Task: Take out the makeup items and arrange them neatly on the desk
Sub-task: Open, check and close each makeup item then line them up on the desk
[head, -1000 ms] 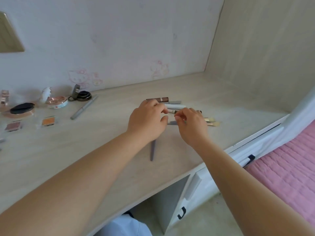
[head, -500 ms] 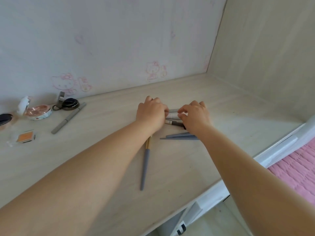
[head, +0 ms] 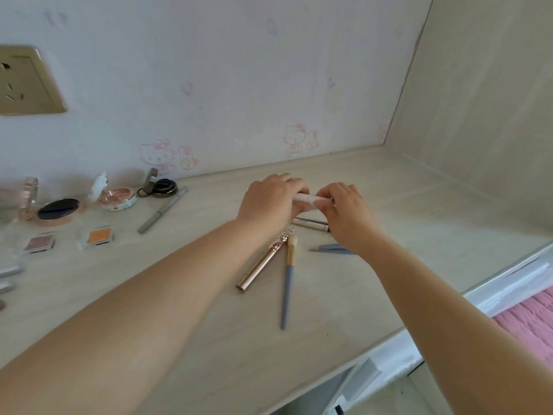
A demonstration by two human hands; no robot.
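My left hand [head: 270,200] and my right hand [head: 344,209] together pinch a small white tube [head: 309,200] just above the pale wooden desk [head: 209,339], one hand at each end. Below them lie a slim white-and-dark pencil [head: 311,224], a rose-gold tube [head: 263,262], a blue-handled brush [head: 288,280] and blue sticks [head: 329,249] partly hidden under my right wrist. At the left stand open compacts [head: 58,209] [head: 116,197], a black round case [head: 160,187], a grey pen [head: 163,209] and two small eyeshadow pans [head: 40,242] [head: 98,236].
A wall with cartoon-cat stickers [head: 239,100] backs the desk and a wooden side panel [head: 478,115] closes it on the right. A brass socket plate [head: 27,82] sits upper left. A pink bed cover [head: 529,322] lies past the desk's right edge.
Both hands have lifted the white tube off the pile. The rose-gold tube and the brush head, covered before, now show below my left hand. The camera tilted left, showing more of the left items.
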